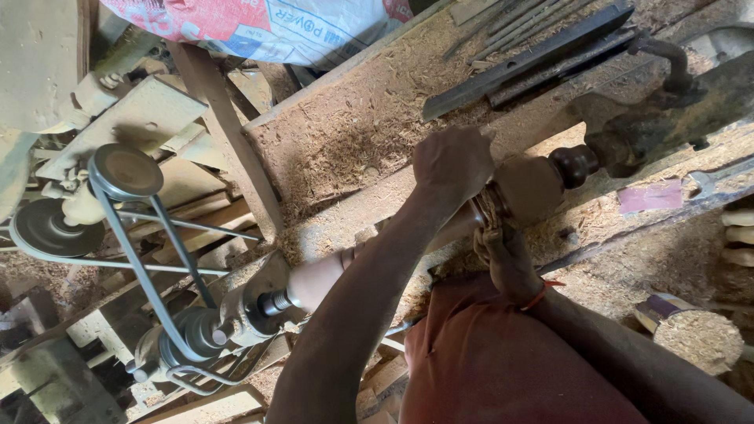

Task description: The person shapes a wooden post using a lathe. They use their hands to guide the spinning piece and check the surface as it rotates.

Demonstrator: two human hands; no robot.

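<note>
Leftmost, a round grey metal pulley wheel (124,171) is carrying a thin grey drive belt (137,267) down to a smaller pulley at the dusty lathe headstock (236,310), which is standing at the left end of the long pale turned wooden spindle (322,276). That spindle is lying mounted across the lathe, running up and to the right from the headstock to the dark metal tailstock (667,118); its right part is swelling into a brown rounded section (534,184) just before the tailstock.

Above the spindle, a sawdust-covered wooden bench top (353,133) is bearing several long dark metal bars (542,51).

Over the middle of the spindle, the left hand (452,163) is reaching from the near side, curled closed on top of the wood. Just below the spindle, the right hand (506,255), a red thread at its wrist, is gripping a strip of coarse brown material (491,208) that is wrapping round the spindle; what the left fingers clasp is hidden.

Right of the spindle's brown section, a small pink rectangular block (650,196) is lying on the bench, and a round sawdust-topped wooden stump (699,339) is standing below it.
</note>
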